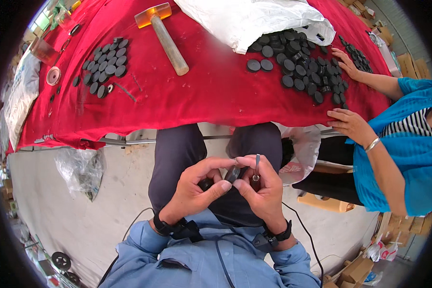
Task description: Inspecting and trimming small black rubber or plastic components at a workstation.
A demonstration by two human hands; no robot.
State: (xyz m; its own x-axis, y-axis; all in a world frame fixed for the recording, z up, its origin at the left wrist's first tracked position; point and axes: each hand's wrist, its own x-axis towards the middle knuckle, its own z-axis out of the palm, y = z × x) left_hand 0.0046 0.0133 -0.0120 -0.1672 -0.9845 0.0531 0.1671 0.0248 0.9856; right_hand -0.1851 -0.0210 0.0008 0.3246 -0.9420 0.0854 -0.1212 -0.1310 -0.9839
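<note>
Count: one hammer (pixel 164 36) with an amber head, one white sack (pixel 247 19), two piles of black discs, about twenty-five in the left pile (pixel 105 65) and too many to count in the right pile (pixel 305 62). Four hands in view: two own, two of a co-worker.

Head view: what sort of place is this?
Likely a small assembly workshop: a red cloth-covered table bears heaps of black round discs and a wooden-handled mallet, with cardboard boxes on the concrete floor.
</note>
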